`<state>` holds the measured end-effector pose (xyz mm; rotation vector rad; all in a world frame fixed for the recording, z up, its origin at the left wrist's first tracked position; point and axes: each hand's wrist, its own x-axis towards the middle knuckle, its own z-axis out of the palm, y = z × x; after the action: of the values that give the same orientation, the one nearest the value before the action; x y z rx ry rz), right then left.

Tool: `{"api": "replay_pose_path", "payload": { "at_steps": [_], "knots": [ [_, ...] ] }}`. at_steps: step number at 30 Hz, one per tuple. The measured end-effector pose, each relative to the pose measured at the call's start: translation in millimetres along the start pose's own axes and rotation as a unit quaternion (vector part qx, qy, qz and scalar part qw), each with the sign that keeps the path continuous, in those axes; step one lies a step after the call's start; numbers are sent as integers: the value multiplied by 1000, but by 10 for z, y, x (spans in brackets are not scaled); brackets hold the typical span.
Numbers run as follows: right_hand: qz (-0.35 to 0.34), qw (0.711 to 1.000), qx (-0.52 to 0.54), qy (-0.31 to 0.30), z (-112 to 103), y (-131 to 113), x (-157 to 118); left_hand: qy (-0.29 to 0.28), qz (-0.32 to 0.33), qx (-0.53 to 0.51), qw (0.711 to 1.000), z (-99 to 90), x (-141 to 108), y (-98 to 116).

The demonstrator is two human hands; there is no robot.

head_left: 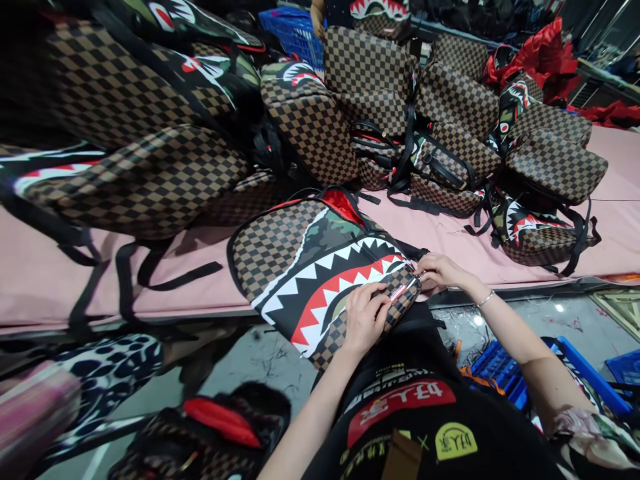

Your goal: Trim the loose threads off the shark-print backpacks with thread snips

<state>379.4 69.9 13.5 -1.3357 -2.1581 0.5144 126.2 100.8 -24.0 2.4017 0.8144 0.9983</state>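
Observation:
A checkered brown-and-black backpack (280,243) with a printed red, white and black shark mouth lies at the table's front edge, partly over my lap. Its red lining shows at the far opening. My left hand (367,317) presses on the lower part of the bag, fingers curled and gripping the fabric beside a small red-and-white strip (399,292). At the bag's right corner, my right hand (440,272) pinches the edge near the end of that strip. Whatever small part lies between those fingertips is too hidden to make out.
A pink-covered table (617,167) carries several similar checkered backpacks (373,63) at the back, with stacked ones (145,180) at left. Black straps (183,277) trail over the front edge. Blue crates (590,377) stand at lower right. Another bag (220,423) sits below, near a person's patterned clothing (117,363).

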Motion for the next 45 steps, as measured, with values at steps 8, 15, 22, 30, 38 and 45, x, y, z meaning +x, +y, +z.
{"api": "replay_pose_path", "payload": {
  "at_steps": [8,15,22,30,38,45],
  "knots": [
    [-7,1000,-6,-3,11,17,18,9,-24,-19,1000,17,-13,36],
    [-21,998,-30,-52,30,-103,116,16,-27,-30,999,43,-27,22],
    [-32,995,-48,-83,78,-193,183,16,-41,-37,998,40,-45,28],
    [-38,992,-66,-101,157,-303,234,21,-47,-41,998,43,-60,21],
    [-36,992,-78,-96,174,-331,202,10,-96,-102,990,80,-81,-7],
    [1,992,-82,-97,168,-415,204,0,-124,-154,980,99,-70,-32]
  ]
}}
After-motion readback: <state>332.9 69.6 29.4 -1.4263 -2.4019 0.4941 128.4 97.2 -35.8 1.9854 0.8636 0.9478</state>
